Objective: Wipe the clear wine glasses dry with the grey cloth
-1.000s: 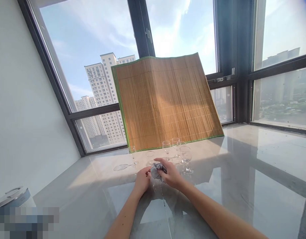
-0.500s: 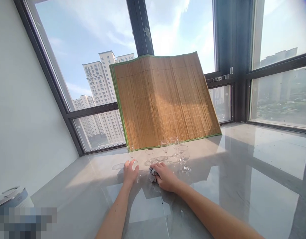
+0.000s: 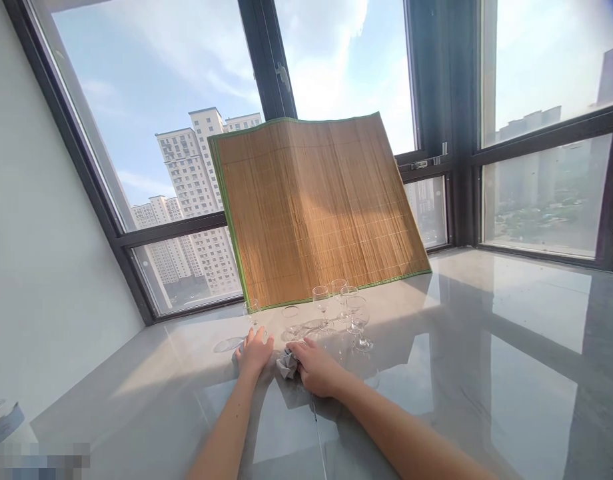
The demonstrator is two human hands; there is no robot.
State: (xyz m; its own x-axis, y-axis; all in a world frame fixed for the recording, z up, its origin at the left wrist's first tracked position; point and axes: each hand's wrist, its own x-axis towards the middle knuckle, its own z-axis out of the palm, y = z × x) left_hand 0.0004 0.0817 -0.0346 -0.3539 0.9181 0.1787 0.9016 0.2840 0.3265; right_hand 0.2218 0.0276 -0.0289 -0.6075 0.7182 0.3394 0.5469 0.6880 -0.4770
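My right hand (image 3: 320, 368) is closed around a crumpled grey-white cloth (image 3: 286, 365), held low over the glossy surface. To its left, my left hand (image 3: 255, 353) has its fingers apart, with nothing visible in it. Just beyond those fingers stands a clear stemmed glass (image 3: 252, 308); whether they touch it I cannot tell. Another clear glass (image 3: 290, 313) is past the cloth, faint against the light floor tiles. Farther right, several stemmed glasses stand in a group, among them a nearer round-bowled glass (image 3: 357, 308) and a glass (image 3: 320, 295) at the group's left.
A bamboo mat (image 3: 316, 207) with green edging leans against the window frame (image 3: 269, 60) behind the glasses. A pale container (image 3: 6, 420) is partly visible at lower left. The white wall (image 3: 51, 220) bounds the left side. Pale reflective tiles (image 3: 411, 413) stretch to the right.
The view has swung slightly, shifting the scene left. My right hand and the cloth have come a little nearer and left relative to the glasses. My left hand stays by its glass.
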